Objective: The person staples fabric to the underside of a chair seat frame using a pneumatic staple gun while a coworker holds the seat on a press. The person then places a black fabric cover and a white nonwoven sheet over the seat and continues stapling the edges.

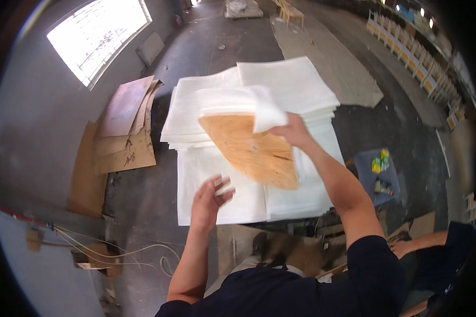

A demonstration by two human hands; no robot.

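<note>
A light-brown wooden panel [254, 153] with rounded edges and visible grain is over the white foam sheets on the table. Along its far side, a loose white foam sheet [267, 108] is folded up, blurred by motion. My right hand [293, 131] is closed on that sheet at the panel's far right edge; whether it grips the panel too, I cannot tell. To the near left of the panel, my left hand [212, 195] is raised with bent fingers apart, holding nothing.
Stacked foam sheets [285, 76] cover the table's far half. Cardboard sheets [124, 111] lean by the left wall. Right of the table stands a blue-grey stool [362, 164] with small green-yellow boxes [380, 161]. Another person's arm [418, 244] is at lower right. Cables [127, 253] hang at left.
</note>
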